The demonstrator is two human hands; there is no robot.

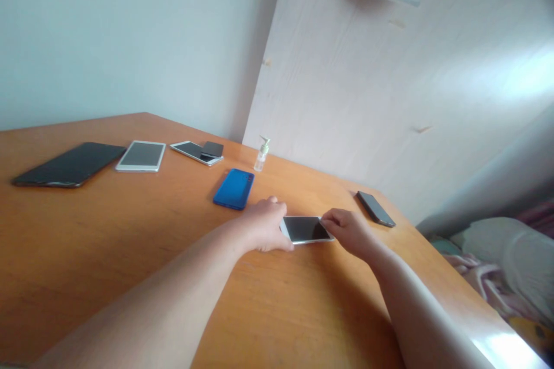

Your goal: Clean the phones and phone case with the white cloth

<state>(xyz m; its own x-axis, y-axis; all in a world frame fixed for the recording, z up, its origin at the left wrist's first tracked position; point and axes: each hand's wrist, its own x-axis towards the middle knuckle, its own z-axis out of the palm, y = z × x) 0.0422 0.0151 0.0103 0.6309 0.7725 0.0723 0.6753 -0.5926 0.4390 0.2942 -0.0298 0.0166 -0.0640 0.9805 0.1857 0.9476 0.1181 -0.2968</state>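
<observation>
A white smartphone (306, 229) with a dark screen lies face up on the wooden table, its long side running left to right. My left hand (265, 225) grips its left end, thumb at the near edge and fingers at the far edge. My right hand (346, 228) is closed, with its bent fingertips on the right end of the screen. Whatever those fingers may hold is hidden. Just beyond my left hand lies a blue phone (234, 189), its back with camera lenses facing up.
Farther left are a large black tablet (71, 164), a white tablet (142, 156), and a white phone (190, 151) with a small dark flat object (212, 149) on it. A clear pump bottle (261, 155) stands near the wall. Another dark phone (375, 209) lies by the right edge.
</observation>
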